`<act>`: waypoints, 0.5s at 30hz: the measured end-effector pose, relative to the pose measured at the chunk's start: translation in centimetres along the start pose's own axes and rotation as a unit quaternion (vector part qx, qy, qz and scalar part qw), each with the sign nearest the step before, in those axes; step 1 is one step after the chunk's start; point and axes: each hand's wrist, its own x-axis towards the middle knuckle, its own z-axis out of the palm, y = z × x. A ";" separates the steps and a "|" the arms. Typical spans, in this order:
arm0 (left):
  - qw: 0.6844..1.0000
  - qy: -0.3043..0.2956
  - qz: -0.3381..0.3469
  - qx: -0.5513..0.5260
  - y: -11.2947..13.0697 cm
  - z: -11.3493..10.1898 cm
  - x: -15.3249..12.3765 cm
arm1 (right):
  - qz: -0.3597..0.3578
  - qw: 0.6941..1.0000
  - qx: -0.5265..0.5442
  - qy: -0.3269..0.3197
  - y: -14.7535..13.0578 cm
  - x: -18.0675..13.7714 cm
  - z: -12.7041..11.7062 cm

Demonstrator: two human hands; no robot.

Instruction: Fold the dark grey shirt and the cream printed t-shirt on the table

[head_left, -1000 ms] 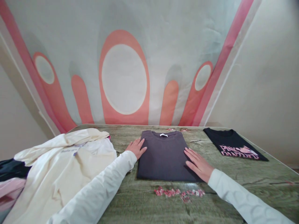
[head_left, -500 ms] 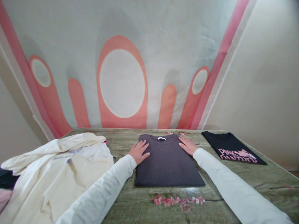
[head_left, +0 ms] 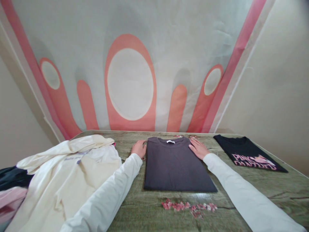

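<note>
Squarely between the fingers, folded grey T-shirt (head_left: 177, 164), left hand (head_left: 138, 149) curled at its edge, right hand (head_left: 198, 149) flat, fingers together.

- the cream clothes pile (head_left: 70, 174) fills the left of the bench (head_left: 277, 190). the narrow gap between it and the folded grey shirt (head_left: 177, 167) is taken up by the left hand (head_left: 138, 149) and its sleeve.
- open bench lies between the grey shirt and the black shirt (head_left: 248, 153), crossed by the right sleeve (head_left: 236, 190).
- the wall hanging (head_left: 130, 80) rises just behind the far edge.
</note>
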 end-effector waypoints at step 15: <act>0.994 0.000 -0.103 -0.040 -0.3 1.1 4.7 | -0.102 0.995 0.009 -0.011 -3.5 -1.6 -1.3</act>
